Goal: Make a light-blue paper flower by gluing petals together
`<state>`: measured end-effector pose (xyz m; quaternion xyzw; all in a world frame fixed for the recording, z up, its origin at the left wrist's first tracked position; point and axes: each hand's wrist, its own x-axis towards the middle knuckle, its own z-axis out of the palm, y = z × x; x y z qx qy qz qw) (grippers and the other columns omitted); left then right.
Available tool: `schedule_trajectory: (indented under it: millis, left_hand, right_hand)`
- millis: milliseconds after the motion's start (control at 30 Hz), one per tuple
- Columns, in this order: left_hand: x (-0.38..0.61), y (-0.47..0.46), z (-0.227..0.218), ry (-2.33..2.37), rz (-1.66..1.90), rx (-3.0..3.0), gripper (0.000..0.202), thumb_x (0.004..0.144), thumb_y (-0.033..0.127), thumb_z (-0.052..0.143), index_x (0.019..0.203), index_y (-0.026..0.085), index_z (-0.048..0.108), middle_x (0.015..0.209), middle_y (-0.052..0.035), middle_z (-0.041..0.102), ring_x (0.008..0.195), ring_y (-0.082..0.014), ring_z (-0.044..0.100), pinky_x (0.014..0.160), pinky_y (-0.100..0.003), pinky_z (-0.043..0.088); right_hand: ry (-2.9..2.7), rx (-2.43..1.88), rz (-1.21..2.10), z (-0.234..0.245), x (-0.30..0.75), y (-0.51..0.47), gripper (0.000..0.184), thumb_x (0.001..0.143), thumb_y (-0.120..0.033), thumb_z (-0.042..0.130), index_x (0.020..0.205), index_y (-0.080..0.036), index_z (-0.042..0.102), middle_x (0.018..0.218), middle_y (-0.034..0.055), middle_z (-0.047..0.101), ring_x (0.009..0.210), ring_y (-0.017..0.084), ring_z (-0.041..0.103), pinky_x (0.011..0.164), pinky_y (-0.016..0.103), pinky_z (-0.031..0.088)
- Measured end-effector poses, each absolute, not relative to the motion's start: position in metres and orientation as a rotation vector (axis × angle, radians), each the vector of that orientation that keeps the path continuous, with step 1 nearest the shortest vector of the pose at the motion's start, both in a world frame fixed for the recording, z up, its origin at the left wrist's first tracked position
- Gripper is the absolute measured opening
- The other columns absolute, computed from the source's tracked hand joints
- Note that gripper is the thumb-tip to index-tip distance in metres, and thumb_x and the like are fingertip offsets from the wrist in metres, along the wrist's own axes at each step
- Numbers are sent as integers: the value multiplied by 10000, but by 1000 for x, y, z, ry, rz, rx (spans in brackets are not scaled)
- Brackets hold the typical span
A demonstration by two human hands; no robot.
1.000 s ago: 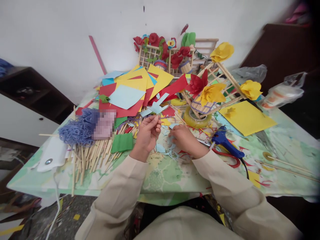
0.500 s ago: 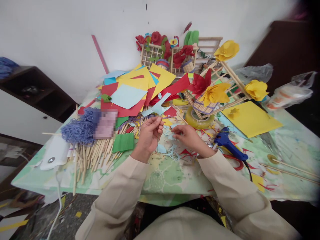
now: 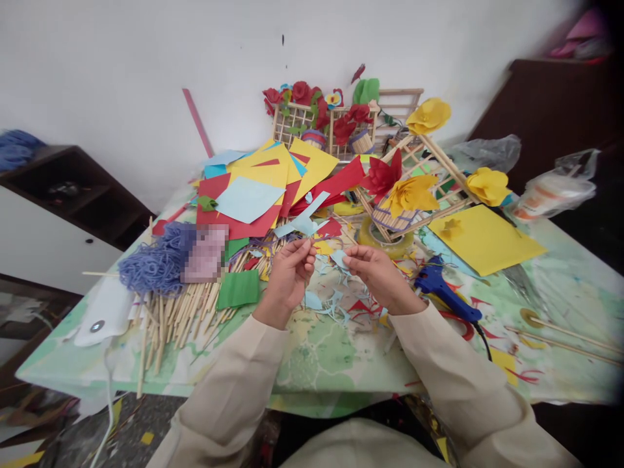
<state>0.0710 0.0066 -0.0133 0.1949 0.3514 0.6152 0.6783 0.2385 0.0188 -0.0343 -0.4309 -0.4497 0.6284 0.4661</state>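
Observation:
My left hand [image 3: 291,270] is closed in a pinch near the table's middle; something thin shows below its fingers, too small to name. To its right, my right hand [image 3: 373,270] pinches a small light blue paper piece [image 3: 338,259] between thumb and fingers. The two hands are apart, fingertips facing each other. Under and between them lie blue paper scraps [image 3: 334,305] and a leaf-shaped blue paper piece [image 3: 312,300]. Just beyond the left hand is a cut light blue paper sheet [image 3: 305,223]. A blue glue gun [image 3: 446,289] rests to the right of my right hand.
At left are bundled wooden sticks [image 3: 182,318], purple yarn [image 3: 156,260], green crepe paper [image 3: 238,288] and a white power strip [image 3: 104,312]. Coloured sheets [image 3: 251,195] pile up behind. A stick frame with yellow flowers [image 3: 414,195] leans over a tape roll [image 3: 385,238]. A bagged cup [image 3: 556,192] stands right.
My right hand has picked up a small light blue paper piece and now holds it up. My left hand keeps its pinch. The view has tilted slightly upward.

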Motion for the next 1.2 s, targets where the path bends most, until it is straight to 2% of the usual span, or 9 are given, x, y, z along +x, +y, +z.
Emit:
schedule_trajectory:
  millis: [133,367,533,700,933,1200]
  left_hand:
    - [71,6,-13,795,1374,438,161,667,140,760,774,100,646,608,19,595,467,-2,514,414,-64,395]
    - [71,7,-14,787,1376,456,167,667,146,766,773,106,644,605,24,593,473,1,513,422,-58,398]
    - [71,7,-15,793,1372,451,162,671,143,763,767,105,638,605,20,596,470,-1,512,418,-61,395]
    - [72,7,-16,806,1361,458,167,671,144,762,783,99,646,610,17,597,468,-3,513,417,-65,401]
    - [77,6,-20,846,1318,477,182,659,151,771,773,99,639,609,6,602,470,-16,520,429,-82,422]
    - [81,4,-24,849,1269,491,222,629,167,787,765,105,624,596,11,604,465,-19,512,439,-95,426]
  right_hand:
    - [-1057,-1069,1619,-32,239,18,268,572,-319,777,785,-168,716,645,-17,631,548,74,472,544,236,338]
    - [-1041,-1081,1595,-32,238,17,253,537,-279,785,755,-168,722,611,-11,649,544,86,516,553,241,376]
    - [-1116,-1107,1543,-33,238,17,280,545,-266,773,800,-172,705,677,-4,667,576,100,539,579,255,393]
    - [-1169,-1081,1457,-31,235,17,233,588,-304,748,775,-182,681,742,5,676,647,123,553,644,279,420]
    - [-1406,-1122,1062,-18,237,15,172,733,-358,644,787,-195,646,753,18,654,678,149,554,675,304,442]
    - [-1968,-1131,352,12,234,6,146,860,-231,551,864,-198,693,843,42,710,796,188,624,730,308,447]
